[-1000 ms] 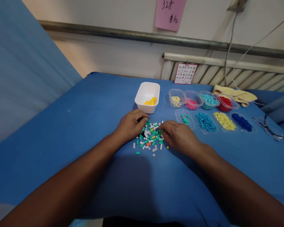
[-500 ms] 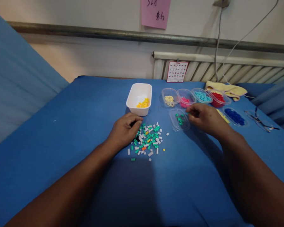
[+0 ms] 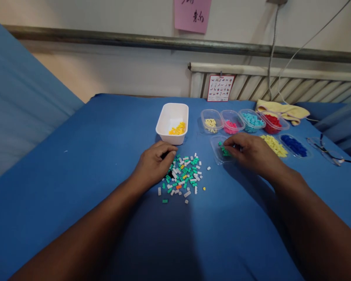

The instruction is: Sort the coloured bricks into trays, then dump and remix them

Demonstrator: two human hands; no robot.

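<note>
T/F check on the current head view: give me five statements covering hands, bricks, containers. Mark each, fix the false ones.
1. The white container has yellow bricks in it. True.
2. The left hand is inside the white container. False: it is at the left edge of the loose brick pile.
3. The fingertips of the right hand are over the clear tub with green bricks. True.
4. The glasses lie left of the dark blue bricks. False: the glasses are to the right of the dark blue bricks.
5. An orange brick lies in the loose brick pile. True.
</note>
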